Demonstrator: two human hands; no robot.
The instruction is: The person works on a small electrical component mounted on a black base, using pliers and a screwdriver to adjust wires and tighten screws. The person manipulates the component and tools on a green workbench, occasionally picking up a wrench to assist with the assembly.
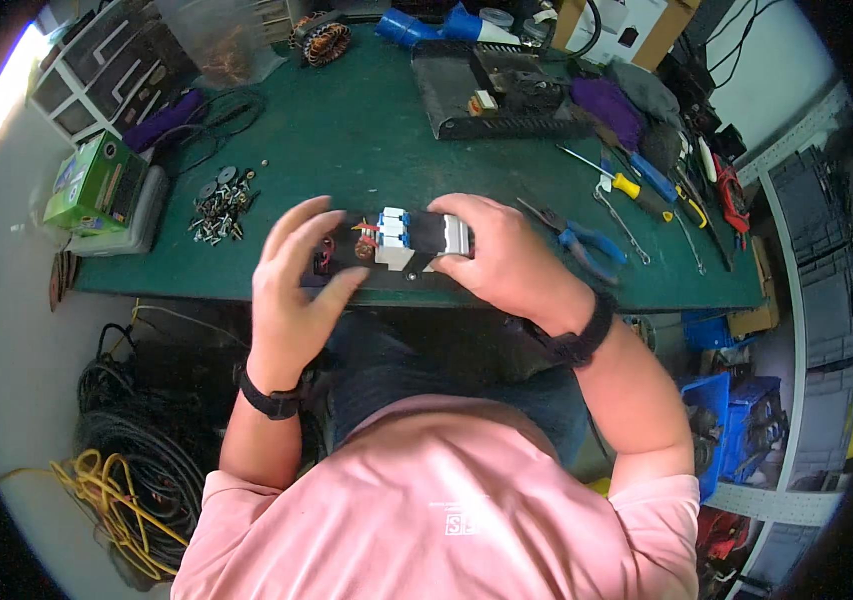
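Dark module strip (428, 234) with white blocks (394, 236) sits between both hands, over the near edge of the worktop (337, 155). The right hand's (495, 246) grip pinches its right end, likely to steady it; the left hand's (290, 275) grip is spread around its left end, contact unclear. Pliers (569, 237) right of the strip and loose screws (219, 212) left of it seem placed for easy reach; a black tray (447, 98) lies beyond it.

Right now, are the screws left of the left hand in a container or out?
Out: the screws lie in a loose heap on the green bench top, with no container around them.
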